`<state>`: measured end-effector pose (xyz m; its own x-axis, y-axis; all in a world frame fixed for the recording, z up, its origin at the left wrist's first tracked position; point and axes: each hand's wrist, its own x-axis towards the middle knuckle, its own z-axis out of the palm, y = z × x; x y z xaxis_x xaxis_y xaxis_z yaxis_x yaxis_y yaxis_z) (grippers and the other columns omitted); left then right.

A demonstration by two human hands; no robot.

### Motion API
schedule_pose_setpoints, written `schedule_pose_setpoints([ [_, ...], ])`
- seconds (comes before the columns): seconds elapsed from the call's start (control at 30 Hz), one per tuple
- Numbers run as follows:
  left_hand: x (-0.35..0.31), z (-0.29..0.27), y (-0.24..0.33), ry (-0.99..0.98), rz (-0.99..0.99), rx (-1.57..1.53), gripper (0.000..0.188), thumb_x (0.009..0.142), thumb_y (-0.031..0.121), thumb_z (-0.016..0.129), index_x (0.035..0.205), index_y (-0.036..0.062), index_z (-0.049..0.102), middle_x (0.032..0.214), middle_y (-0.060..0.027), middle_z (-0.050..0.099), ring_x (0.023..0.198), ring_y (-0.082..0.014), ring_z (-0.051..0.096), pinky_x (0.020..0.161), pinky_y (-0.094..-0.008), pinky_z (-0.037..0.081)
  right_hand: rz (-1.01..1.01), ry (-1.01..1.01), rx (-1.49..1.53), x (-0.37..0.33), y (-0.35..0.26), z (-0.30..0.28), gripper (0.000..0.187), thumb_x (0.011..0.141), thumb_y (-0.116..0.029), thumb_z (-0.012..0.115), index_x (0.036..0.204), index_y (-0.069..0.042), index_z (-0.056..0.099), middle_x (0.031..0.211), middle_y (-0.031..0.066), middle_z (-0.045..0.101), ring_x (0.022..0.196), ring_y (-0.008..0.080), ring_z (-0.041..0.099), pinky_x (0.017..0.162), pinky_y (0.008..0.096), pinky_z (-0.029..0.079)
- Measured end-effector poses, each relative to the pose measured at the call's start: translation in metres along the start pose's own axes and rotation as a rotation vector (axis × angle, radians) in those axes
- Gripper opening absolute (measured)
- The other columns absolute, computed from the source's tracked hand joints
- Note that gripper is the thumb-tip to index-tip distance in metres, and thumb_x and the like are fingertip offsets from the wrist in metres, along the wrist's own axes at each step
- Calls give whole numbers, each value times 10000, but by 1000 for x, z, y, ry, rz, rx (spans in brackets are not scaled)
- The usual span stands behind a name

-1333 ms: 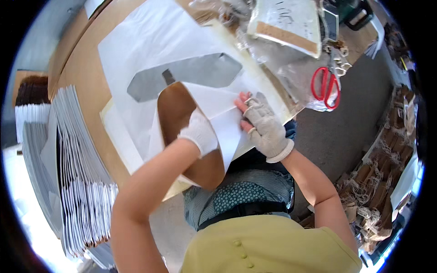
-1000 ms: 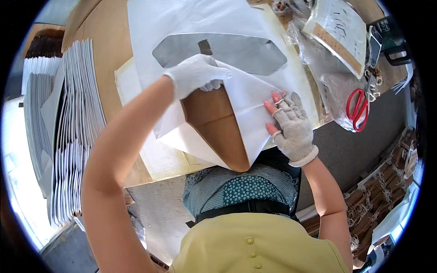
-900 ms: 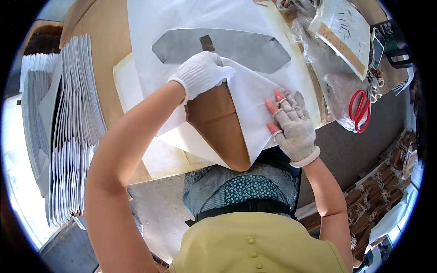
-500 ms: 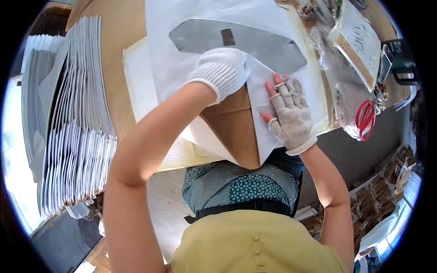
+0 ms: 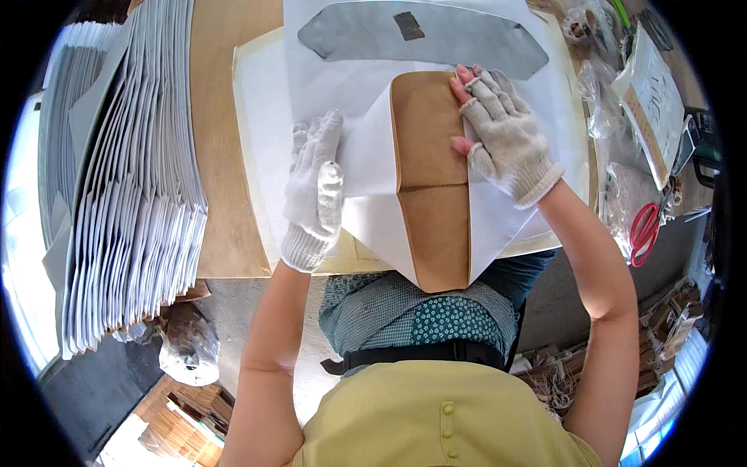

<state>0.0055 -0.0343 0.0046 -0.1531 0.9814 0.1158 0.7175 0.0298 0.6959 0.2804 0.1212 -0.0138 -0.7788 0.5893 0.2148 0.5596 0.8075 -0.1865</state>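
Note:
A large sheet of paper, white outside with a brown inner face (image 5: 430,140), lies before me on the table. Its near end is spread into a diamond shape with white folded flaps and a crease across the brown part. Across its far part lies a grey metal plate (image 5: 467,39) with cut corners and a dark patch. My right hand (image 5: 506,128), in a glove with bare fingertips, presses flat on the right flap beside the brown strip, fingers stretched. My left hand (image 5: 313,191), in a white glove, stands at the left flap's edge, fingers extended and holding nothing visible.
A tall stack of folded white paper pieces (image 5: 132,194) fills the table's left side. To the right lie red-handled scissors (image 5: 644,233), clear plastic bags (image 5: 603,117) and a white written-on board (image 5: 650,101). A plastic bag (image 5: 189,342) sits below the table at left.
My left hand has moved from the middle of the paper to its left edge and its fingers have straightened. More of the brown inner face shows. My right hand has stayed on the right flap.

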Motion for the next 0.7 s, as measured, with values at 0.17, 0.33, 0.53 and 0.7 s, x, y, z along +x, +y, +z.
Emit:
schedule_pose_setpoints([
  [0.17,7,-24,-25,-99,-196,-694,863,1126,626,149,1576,-58,421,1606,-230,476,1551,-377,361,1309,-462,227,-97,22,56,17,-32,2,588,898,-301,719,1418,-44,625,1521,146,561,1457,366,476,1257,483,345],
  [0.33,24,-46,-39,-229,-311,-1059,891,1123,632,160,1586,-105,353,1627,-262,427,1534,-346,377,1310,-444,220,-134,32,425,25,-120,41,394,892,-242,674,1240,-57,690,1294,189,643,1253,374,594,1100,453,483],
  [0.53,10,-27,-29,-253,-132,-616,778,1135,577,282,1529,-64,481,1568,-231,516,1470,-363,452,1267,-451,275,191,-247,745,30,-137,75,474,975,-341,635,1340,-38,609,1325,253,597,1198,435,597,1032,484,512],
  [0.7,1,10,-14,43,116,-47,648,1128,481,371,1505,-21,530,1497,-238,579,1401,-432,520,1241,-497,307,129,-128,423,32,-138,7,471,930,-285,669,1332,-42,642,1296,229,638,1232,398,610,1059,478,495],
])
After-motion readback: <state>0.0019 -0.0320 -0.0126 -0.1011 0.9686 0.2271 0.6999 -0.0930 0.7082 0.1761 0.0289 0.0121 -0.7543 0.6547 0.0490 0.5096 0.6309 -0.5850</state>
